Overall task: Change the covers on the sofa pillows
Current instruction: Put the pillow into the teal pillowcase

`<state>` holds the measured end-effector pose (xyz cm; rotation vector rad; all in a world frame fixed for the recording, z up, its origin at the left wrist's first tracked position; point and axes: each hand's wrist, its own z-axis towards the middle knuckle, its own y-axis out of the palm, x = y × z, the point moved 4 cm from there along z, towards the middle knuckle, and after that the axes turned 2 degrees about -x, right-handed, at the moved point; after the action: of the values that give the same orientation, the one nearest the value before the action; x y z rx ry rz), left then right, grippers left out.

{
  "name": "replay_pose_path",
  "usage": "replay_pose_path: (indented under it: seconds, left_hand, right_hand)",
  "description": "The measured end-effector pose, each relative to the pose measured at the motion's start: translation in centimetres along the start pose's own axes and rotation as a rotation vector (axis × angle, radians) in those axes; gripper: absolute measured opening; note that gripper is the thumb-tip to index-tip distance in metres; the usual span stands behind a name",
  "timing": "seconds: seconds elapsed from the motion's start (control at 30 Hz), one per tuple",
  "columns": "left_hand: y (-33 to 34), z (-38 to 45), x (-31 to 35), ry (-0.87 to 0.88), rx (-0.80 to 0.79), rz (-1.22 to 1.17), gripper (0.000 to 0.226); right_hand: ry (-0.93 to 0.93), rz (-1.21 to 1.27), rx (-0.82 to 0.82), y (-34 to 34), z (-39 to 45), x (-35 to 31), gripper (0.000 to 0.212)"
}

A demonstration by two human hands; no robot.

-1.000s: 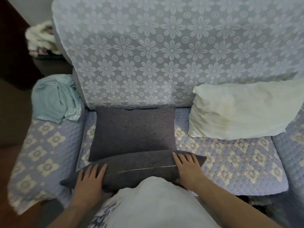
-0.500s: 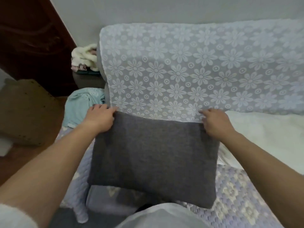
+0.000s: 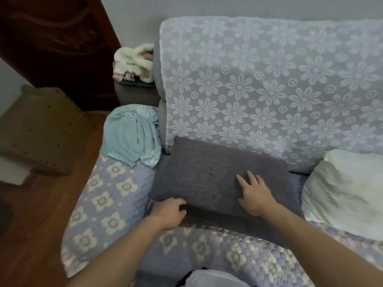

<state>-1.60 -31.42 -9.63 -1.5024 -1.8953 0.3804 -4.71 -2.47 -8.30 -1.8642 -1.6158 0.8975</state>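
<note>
Both hands (image 3: 256, 195) on grey pillow (image 3: 207, 177)

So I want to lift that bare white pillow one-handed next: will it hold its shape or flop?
Probably flop: the white pillow looks creased and lumpy, slumped against the sofa back. Likely light for its size, being soft stuffing. Its wrinkled fabric should pinch easily, so slipping seems unlikely.

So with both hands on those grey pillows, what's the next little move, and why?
Probably let go of the stack and reach for the white pillow on the right. The top grey pillow already lies flat on the one below, the right hand spread open on it and the left hand curled at the front edge. The white one looks bare, and a teal cloth waits on the armrest.
</note>
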Motion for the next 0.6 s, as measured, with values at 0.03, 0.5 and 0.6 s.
replay_pose_path:
  seconds: [0.03, 0.5, 0.6]
  left_hand:
    - [-1.1, 0.0, -1.3, -0.026, 0.024, -0.054, 0.043]
    - [-9.3, 20.3, -24.9, -0.29, 0.271, -0.01, 0.057]
    - [-8.8, 22.6, -27.2, -0.172, 0.381, 0.057, 0.046]
  right_hand:
    - [0.022, -0.001, -0.027, 0.1, 0.9, -1.3, 0.084]
    - [-0.019, 0.083, 0.044, 2.0, 17.6, -13.7, 0.07]
    - [-0.02, 0.084, 0.047, 2.8, 17.8, -13.2, 0.07]
